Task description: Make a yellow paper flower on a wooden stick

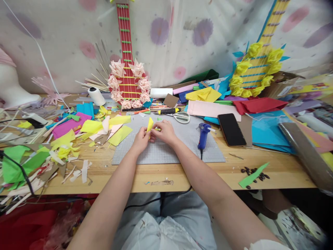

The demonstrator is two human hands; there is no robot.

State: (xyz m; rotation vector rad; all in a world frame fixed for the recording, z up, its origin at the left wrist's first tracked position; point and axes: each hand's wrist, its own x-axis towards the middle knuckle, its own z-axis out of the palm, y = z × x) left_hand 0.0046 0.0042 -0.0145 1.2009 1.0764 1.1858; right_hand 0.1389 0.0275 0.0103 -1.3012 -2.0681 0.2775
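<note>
My wooden worktable (273,170), across mid-frame. Lying on it:
- grey cutting mat (169,149), centre
- scissors (182,117) at the mat's top edge
- black phone (231,129), right of centre
- green paper strip (252,176) among dark seeds (261,176), lower right
- white thread spool (96,96), upper left
- yellow, green and pink paper scraps (65,142), left

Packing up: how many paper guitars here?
2. Red guitar with pink flowers behind the cutting mat; yellow guitar with yellow flowers at back right. Clutter could hide more.

A single head-worn camera looks forward and down, close over the worktop (281,170), facing the draped wall (67,31) behind it, the lap at its lower edge
</note>
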